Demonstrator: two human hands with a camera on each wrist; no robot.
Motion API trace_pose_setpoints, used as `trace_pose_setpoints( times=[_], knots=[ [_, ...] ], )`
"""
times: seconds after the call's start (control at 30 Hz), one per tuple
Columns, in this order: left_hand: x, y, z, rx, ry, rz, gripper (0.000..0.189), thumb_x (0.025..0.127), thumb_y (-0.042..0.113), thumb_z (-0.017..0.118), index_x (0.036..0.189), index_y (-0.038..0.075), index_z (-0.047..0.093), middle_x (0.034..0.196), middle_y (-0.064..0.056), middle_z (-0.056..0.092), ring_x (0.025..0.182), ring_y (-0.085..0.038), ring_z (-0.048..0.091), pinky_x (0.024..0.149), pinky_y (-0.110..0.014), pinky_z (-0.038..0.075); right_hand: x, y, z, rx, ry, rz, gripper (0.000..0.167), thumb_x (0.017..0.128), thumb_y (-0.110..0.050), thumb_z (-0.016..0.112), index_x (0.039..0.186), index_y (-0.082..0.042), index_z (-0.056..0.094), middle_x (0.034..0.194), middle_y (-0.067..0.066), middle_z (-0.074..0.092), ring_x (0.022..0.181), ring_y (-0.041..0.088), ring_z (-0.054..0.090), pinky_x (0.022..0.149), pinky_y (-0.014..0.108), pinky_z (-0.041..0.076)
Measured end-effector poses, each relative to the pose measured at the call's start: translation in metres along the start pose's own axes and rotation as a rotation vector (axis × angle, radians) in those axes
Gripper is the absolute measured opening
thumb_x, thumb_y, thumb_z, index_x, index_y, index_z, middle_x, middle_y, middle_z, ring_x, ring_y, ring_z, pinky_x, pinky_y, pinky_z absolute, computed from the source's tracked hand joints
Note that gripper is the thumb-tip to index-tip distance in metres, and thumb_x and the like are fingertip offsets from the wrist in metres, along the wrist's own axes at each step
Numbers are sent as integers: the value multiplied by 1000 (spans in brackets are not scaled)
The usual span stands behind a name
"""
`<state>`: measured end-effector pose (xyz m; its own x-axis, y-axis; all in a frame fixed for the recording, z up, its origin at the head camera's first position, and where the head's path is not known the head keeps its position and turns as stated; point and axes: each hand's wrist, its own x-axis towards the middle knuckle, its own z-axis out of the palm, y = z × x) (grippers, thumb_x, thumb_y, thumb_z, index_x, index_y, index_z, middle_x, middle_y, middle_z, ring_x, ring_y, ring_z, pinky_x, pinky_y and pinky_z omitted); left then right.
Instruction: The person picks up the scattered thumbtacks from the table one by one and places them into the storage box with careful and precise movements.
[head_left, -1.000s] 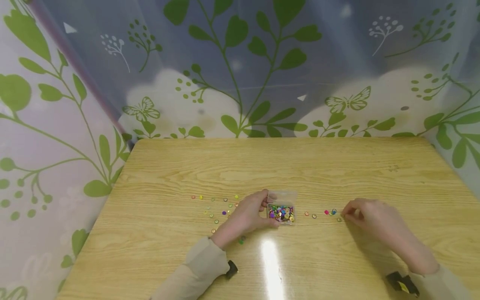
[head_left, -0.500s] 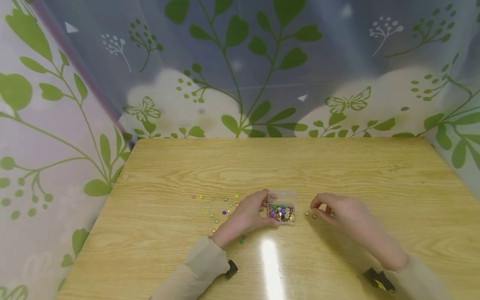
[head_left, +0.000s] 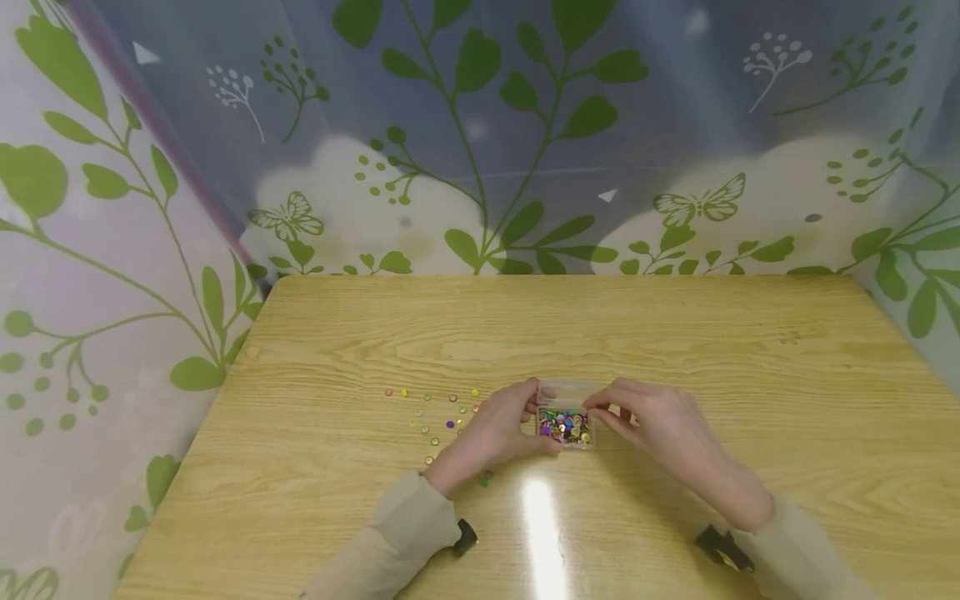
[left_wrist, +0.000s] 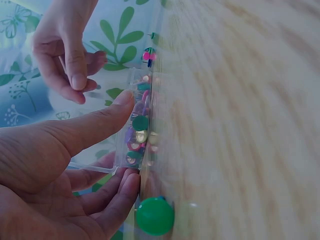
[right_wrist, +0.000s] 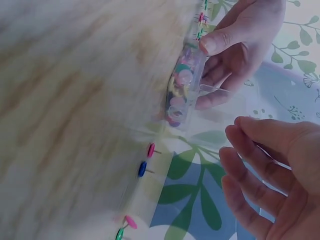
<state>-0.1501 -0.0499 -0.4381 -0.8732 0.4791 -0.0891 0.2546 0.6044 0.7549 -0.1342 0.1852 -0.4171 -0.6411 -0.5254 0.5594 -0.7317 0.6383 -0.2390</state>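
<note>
A small clear plastic box (head_left: 576, 447) with its lid (head_left: 570, 392) raised stands on the table, filled with colourful thumbtacks (head_left: 562, 427). My left hand (head_left: 495, 425) grips it from the left, thumb on the near side and fingers on the far side. Close to the box's right edge in the head view is my right hand (head_left: 667, 417). Its thumb and index finger meet at the tips, with no tack visible between them; the other fingers curl loosely in the right wrist view. Loose tacks, a pink one (right_wrist: 151, 150) and a blue one (right_wrist: 142, 169), lie between box and right hand.
Several loose thumbtacks, including a purple one (head_left: 450, 424), are scattered left of the box. A green tack (left_wrist: 155, 216) appears near the left hand. The wooden table (head_left: 450, 325) meets a leaf-patterned curtain (head_left: 480, 150) at the back.
My right hand has moved left, from the loose tacks on the right to the box's right edge. My left hand stays on the box.
</note>
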Motion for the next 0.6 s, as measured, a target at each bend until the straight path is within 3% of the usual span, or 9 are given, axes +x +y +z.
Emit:
trace_pose_setpoints(
  times=[0.1,0.2,0.3,0.37,0.43,0.5,0.6],
  knots=[
    [0,0,0,2,0,-2,59,78,28,89,126,10,61,127,-5,66,114,-22,62,98,-32,52,-3,3,-3,-16,3,-1,21,77,-6,84,94,-15,78,81,-6,74,55,-2,53,46,10,37],
    [0,1,1,-3,1,-9,59,78,28,89,126,10,61,127,-5,65,114,-22,62,99,-33,52,-8,10,-9,-40,22,-3,8,89,-20,77,95,-16,78,82,-6,74,56,-2,54,46,11,39],
    [0,1,1,-8,1,-16,59,78,28,89,126,11,61,127,-5,65,114,-22,61,99,-33,52,-13,17,-18,-66,38,12,33,102,-42,58,96,-16,77,81,-7,73,57,-1,55,46,11,38],
    [0,1,1,-10,-1,-19,59,77,28,89,127,11,61,127,-5,65,114,-22,61,99,-33,52,-19,23,-23,-83,33,30,47,104,-50,46,95,-16,77,79,-8,72,58,-1,55,45,11,37],
    [0,1,1,-12,-3,-21,59,78,28,89,127,11,61,128,-5,65,114,-22,61,99,-33,52,-24,28,-30,-108,16,52,33,101,-43,59,95,-16,77,80,-8,72,59,-1,55,45,12,37],
    [0,1,1,-13,-6,-22,60,78,28,89,128,11,60,128,-5,65,114,-23,61,99,-33,52,-31,34,-35,-129,-16,73,12,92,-27,76,95,-15,77,82,-8,72,59,0,56,43,13,36],
    [0,0,1,-10,-7,-23,61,78,28,88,129,11,60,128,-5,65,114,-23,61,99,-34,52,-40,40,-41,-171,-97,119,25,72,-7,87,92,-16,76,82,-7,72,58,3,59,43,15,37]
  ],
)
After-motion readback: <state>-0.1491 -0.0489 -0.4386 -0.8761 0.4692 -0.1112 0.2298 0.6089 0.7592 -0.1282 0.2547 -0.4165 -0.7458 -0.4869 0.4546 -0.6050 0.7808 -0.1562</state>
